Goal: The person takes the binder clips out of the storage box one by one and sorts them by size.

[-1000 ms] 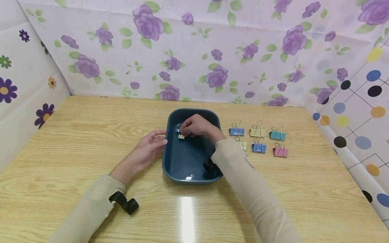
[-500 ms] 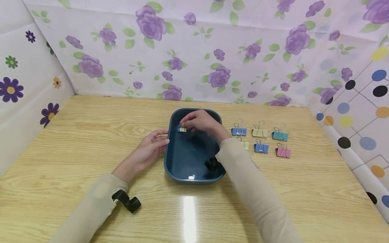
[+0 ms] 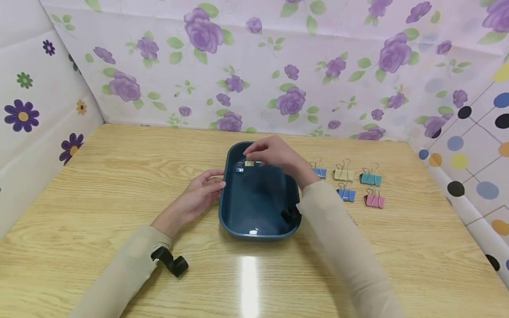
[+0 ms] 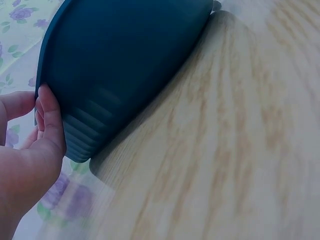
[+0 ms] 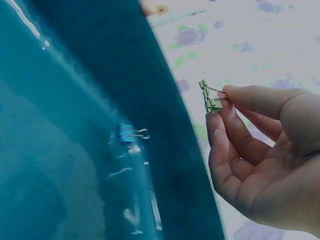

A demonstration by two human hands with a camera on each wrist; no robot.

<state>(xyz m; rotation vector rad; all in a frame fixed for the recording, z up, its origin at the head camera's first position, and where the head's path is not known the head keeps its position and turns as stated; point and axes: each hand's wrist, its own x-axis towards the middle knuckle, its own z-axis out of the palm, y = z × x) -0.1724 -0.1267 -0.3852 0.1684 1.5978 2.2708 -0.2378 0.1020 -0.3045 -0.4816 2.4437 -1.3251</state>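
Note:
My right hand (image 3: pixel 276 153) is over the back part of a dark blue plastic bin. Its thumb and fingertips pinch a small yellow binder clip (image 5: pixel 212 98) by the wire handles. In the head view the clip shows just below the fingertips. A small blue binder clip (image 3: pixel 240 168) lies inside the bin (image 3: pixel 260 237), near the back left corner. From outside, my left hand (image 3: pixel 200 193) touches the left side of the bin, its fingertips at the rim. The left wrist view shows that hand (image 4: pixel 30 160) against the outer wall.
Right of the bin, larger binder clips lie in two rows, among them yellow (image 3: pixel 343 175), teal (image 3: pixel 370 179), blue (image 3: pixel 347 195) and pink (image 3: pixel 375 201). My right forearm hides part of this group. A flowered cloth (image 3: pixel 159 66) stands behind the wooden table (image 3: pixel 119 185).
My right hand has moved the small yellow clip back and to the right, past the small blue clip. The left hand stays at the bin's side. The head view has shifted slightly.

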